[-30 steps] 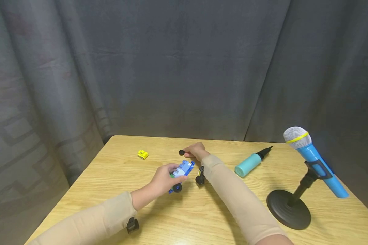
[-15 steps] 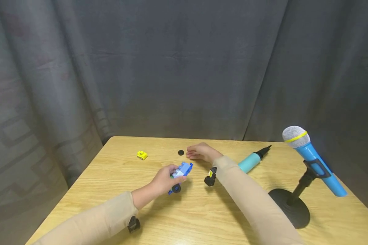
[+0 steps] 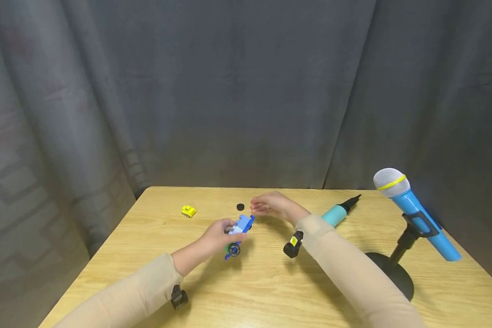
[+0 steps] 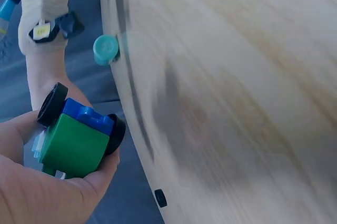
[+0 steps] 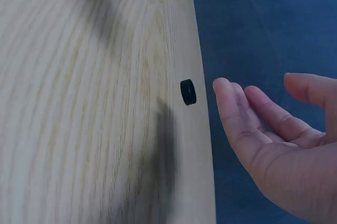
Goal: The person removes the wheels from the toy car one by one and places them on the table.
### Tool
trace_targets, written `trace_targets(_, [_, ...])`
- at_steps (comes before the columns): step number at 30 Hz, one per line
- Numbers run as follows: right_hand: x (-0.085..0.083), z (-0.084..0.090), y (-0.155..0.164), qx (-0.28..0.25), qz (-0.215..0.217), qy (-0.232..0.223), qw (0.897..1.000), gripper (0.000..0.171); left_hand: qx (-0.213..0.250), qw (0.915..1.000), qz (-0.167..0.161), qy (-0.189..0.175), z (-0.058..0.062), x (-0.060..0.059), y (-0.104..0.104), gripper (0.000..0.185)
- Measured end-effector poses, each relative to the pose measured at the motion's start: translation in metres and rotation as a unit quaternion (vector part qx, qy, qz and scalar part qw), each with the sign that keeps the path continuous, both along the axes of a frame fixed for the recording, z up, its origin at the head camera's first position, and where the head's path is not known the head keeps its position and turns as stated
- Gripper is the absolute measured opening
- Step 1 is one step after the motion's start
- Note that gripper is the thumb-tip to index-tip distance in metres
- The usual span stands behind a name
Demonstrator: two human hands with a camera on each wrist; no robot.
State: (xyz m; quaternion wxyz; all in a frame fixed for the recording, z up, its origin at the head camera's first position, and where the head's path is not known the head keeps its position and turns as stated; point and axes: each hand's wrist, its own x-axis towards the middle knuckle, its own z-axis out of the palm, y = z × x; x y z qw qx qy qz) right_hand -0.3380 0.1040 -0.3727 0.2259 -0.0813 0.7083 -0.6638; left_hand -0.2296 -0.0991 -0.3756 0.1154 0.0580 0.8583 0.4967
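Note:
My left hand [image 3: 220,234] grips a small brick toy car [image 3: 240,230], blue with black wheels, tilted a little above the table [image 3: 270,291]. The left wrist view shows the car's [image 4: 76,142] green and blue underside lying in my curled fingers [image 4: 58,192]. My right hand [image 3: 266,205] hovers open and holds nothing, just right of a loose black wheel [image 3: 240,207] that lies flat on the table. In the right wrist view the palm [image 5: 274,145] faces up, with the wheel [image 5: 187,91] a short way from my fingertips.
A small yellow brick piece [image 3: 188,211] lies at the back left. A teal pump [image 3: 336,213] lies behind my right forearm. A blue microphone [image 3: 414,214] leans on a black stand with a round base [image 3: 395,278] at the right. A grey curtain hangs behind.
My right hand has let go of the black wheel and drawn back to the right, leaving it on the table. My left hand has lifted the car slightly.

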Motion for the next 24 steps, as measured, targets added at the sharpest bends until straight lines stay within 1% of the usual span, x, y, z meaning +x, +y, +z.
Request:
trace_targets(5, [0.012,0.005,0.003,0.026,0.017,0.024,0.999,0.038,0.04,0.9988,0.03,0.004,0.001,-0.005,0.0,0.058])
trace_targets(8, [0.019,0.008,0.004,0.04,0.021,0.04,0.998,0.039,0.058,0.9976,0.037,0.004,0.003,-0.007,0.001,0.052])
trace_targets(10, [0.024,0.01,0.005,0.044,0.023,0.041,0.998,0.037,0.066,0.9972,0.036,0.003,0.004,-0.008,0.002,0.049])
trace_targets(13, [0.033,0.012,0.008,0.045,0.036,0.045,0.997,0.035,0.068,0.997,0.034,0.009,0.006,-0.008,0.004,0.042])
trace_targets(16, [0.045,0.015,0.011,0.055,0.057,0.049,0.996,0.038,0.065,0.997,0.036,0.019,0.008,-0.008,0.006,0.044])
trace_targets(19, [0.055,0.017,0.013,0.065,0.081,0.046,0.994,0.044,0.067,0.9968,0.04,0.019,0.01,-0.007,0.007,0.051])
trace_targets(21, [0.062,0.018,0.013,0.068,0.103,0.042,0.991,0.049,0.064,0.9969,0.041,0.021,0.012,-0.007,0.007,0.055])
trace_targets(24, [0.071,0.02,0.01,0.062,0.144,0.037,0.987,0.055,0.066,0.9969,0.035,0.025,0.013,-0.008,0.007,0.052])
